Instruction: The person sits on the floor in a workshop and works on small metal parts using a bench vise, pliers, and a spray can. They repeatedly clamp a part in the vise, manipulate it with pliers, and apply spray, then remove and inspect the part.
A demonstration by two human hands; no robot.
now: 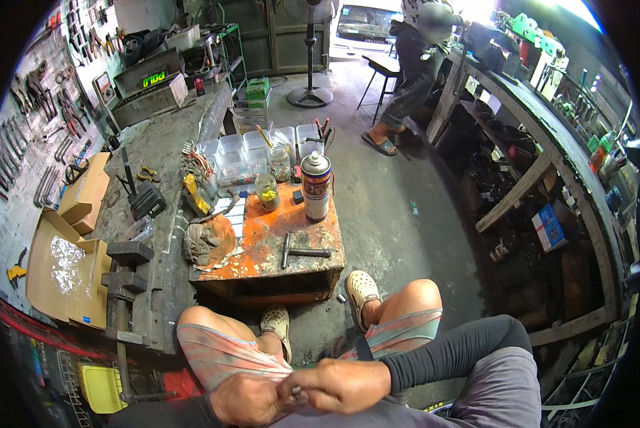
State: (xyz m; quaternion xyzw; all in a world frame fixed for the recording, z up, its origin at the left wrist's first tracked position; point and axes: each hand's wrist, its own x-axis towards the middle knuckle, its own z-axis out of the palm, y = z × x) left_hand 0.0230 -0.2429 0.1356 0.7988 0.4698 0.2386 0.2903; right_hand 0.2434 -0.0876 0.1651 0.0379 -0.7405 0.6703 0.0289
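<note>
One orange tabletop [260, 235] held one spray can [316, 189], two glass jars [267, 194] and one hammer [306, 252]; one fan [310, 95], two clogs [363, 291] and two foreground hands [350, 386] appeared.

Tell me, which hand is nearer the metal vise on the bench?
Left. The left hand is below and right of the vise in the picture; the right hand sits farther right, beside it.

right hand [352, 385]: palm hidden | co-worker's head [435, 21]: blurred | fan [311, 57]: top cut off

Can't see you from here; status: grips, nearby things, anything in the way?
Left grip and right grip together at lap; anything pinched, unclear. Hammer lying on orange box. Spray can upright beyond, not blocking hammer.
</note>
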